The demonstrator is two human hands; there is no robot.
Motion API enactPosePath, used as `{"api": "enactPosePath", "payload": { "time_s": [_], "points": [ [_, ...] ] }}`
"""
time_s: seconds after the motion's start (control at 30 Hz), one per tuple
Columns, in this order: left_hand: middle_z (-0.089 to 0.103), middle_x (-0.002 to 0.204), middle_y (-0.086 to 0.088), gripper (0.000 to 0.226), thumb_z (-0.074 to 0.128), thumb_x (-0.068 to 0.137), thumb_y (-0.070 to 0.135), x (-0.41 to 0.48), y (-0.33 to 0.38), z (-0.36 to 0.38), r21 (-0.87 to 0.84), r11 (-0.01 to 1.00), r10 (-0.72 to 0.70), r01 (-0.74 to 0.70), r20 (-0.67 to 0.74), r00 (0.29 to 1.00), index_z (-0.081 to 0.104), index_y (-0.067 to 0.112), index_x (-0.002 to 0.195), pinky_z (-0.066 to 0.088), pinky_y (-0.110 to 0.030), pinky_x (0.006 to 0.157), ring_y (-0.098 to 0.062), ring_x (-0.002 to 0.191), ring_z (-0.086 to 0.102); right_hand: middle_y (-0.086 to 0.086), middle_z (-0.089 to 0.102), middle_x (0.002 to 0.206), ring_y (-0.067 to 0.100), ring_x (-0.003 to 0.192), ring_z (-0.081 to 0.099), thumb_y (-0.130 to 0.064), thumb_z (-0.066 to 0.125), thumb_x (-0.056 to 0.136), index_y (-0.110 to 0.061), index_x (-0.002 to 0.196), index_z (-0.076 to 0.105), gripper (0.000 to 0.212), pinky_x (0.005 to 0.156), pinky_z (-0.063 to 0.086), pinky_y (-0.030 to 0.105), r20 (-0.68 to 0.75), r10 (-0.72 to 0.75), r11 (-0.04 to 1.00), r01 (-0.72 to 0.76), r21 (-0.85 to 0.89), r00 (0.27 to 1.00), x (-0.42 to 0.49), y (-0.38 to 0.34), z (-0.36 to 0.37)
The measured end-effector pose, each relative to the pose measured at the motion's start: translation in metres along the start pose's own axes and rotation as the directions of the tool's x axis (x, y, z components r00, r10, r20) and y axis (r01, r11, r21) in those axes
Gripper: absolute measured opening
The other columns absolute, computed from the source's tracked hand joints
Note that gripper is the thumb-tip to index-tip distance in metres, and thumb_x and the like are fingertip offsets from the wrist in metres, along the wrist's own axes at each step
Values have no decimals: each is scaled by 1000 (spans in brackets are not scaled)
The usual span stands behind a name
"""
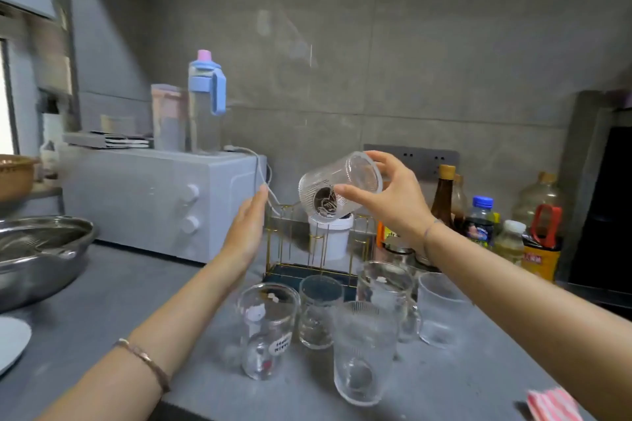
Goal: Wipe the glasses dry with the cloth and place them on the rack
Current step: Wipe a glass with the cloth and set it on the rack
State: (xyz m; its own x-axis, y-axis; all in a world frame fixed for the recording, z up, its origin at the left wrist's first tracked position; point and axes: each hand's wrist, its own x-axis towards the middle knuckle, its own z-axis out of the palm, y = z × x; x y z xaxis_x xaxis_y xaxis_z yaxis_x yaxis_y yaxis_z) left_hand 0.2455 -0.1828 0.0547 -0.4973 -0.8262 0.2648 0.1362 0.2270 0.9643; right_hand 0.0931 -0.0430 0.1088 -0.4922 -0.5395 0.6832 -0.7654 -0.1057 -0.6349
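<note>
Spreading across the bottom of the view, the grey counter [113, 301] carries everything here, with a white microwave [154, 202] at the back left and a steel bowl [41, 249] at the left edge. Behind the middle of the counter stands the gold wire rack [284, 249] on its dark base, none of its pegs holding a glass, a white tub [333, 239] seen through its wires. In front of the rack five clear glasses [366, 352] stand upright in a loose cluster, some touching (one bears a small cartoon print). Above the rack's right half the right hand [393, 195] holds a ribbed glass [338, 188] tipped on its side, base toward the camera, thumb on the near wall and fingers curled over the rim. The left hand [246, 232] is flat and open, fingers straight and together, holding nothing; it hovers just left of the rack's upper wire, possibly touching it, though the blur makes that hard to judge. At the bottom right corner a pink-and-white striped cloth [554, 407] lies on the counter, well apart from both hands.
</note>
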Motion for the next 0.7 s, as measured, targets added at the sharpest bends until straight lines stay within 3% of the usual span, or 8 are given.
{"api": "enactPosePath", "payload": {
  "time_s": [0.07,0.17,0.33,0.4,0.53,0.7],
  "points": [
    [48,139,2,48,35,102,45,24,-31,-28,277,953,143,-118,-72,987,47,15,137,28,-25,101,-15,127,43,-6,57,122,12,113,53,-44,85,62,-24,122,52,71,96,47,31,-3,51,999,-51,18,999,20,3,12],
    [53,141,-3,47,39,101,44,62,-91,-59,513,857,86,-42,-63,994,53,14,135,32,-31,102,-23,130,47,-4,58,120,13,111,55,-48,84,64,-22,123,53,72,93,48,29,8,97,995,-96,-14,995,50,9,31],
    [63,129,-7,34,41,101,37,95,-167,-71,588,808,-19,28,-21,1000,61,15,118,38,-29,97,-22,119,56,-3,60,123,17,113,56,-62,77,62,-24,123,54,75,95,49,39,26,82,980,-76,-187,996,98,21,65],
    [61,132,-4,34,38,103,37,101,-185,-69,649,760,-50,49,-18,999,58,21,124,39,-29,97,-22,120,56,-2,60,124,18,114,56,-63,77,62,-24,124,55,77,96,49,40,19,85,974,-79,-214,996,116,26,76],
    [60,134,4,45,33,100,52,104,-205,-58,746,665,-34,46,-32,999,54,31,134,36,-37,109,-19,124,53,1,58,128,21,117,55,-63,76,64,-21,128,54,81,98,48,41,69,110,964,-90,-252,992,147,37,95],
    [69,116,6,57,25,91,67,111,-208,-54,728,685,9,34,-55,998,63,36,119,41,-38,104,-18,109,59,1,56,132,22,121,53,-66,75,61,-19,128,54,85,100,45,38,159,173,920,-102,-378,972,169,62,123]
  ]
}}
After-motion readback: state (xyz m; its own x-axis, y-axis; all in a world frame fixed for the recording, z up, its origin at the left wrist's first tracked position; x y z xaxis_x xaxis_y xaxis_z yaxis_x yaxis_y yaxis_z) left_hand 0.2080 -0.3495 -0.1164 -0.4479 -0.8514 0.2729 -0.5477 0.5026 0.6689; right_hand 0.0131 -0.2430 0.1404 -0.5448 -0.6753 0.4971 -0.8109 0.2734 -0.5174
